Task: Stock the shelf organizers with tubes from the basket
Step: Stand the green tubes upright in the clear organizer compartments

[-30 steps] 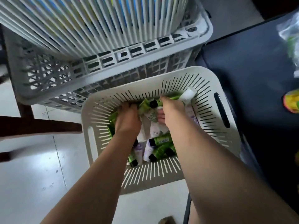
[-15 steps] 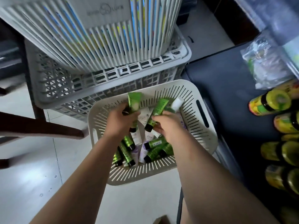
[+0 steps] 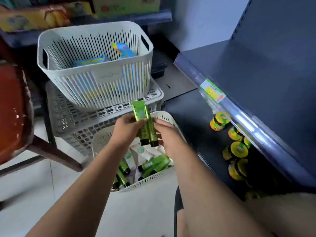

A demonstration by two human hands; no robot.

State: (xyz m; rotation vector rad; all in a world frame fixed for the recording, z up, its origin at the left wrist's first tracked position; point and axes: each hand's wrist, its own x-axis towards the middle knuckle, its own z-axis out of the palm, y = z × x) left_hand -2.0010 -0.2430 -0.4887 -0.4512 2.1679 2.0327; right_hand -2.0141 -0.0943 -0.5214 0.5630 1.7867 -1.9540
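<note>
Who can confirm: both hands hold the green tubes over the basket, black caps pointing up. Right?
Not quite. In the head view the left hand and right hand do hold the green tubes over the basket, but the black caps point down, not up.

A pale tiled floor [image 3: 25,194] spreads from 6 to 8 o'clock. A wooden chair [image 3: 12,108] with a reddish seat stands at 9 o'clock. Dark blue shop shelves [image 3: 282,57] fill 1 to 4 o'clock, light glinting along their front rail [image 3: 246,122]. A pale wall [image 3: 205,23] shows at 1 o'clock.
</note>
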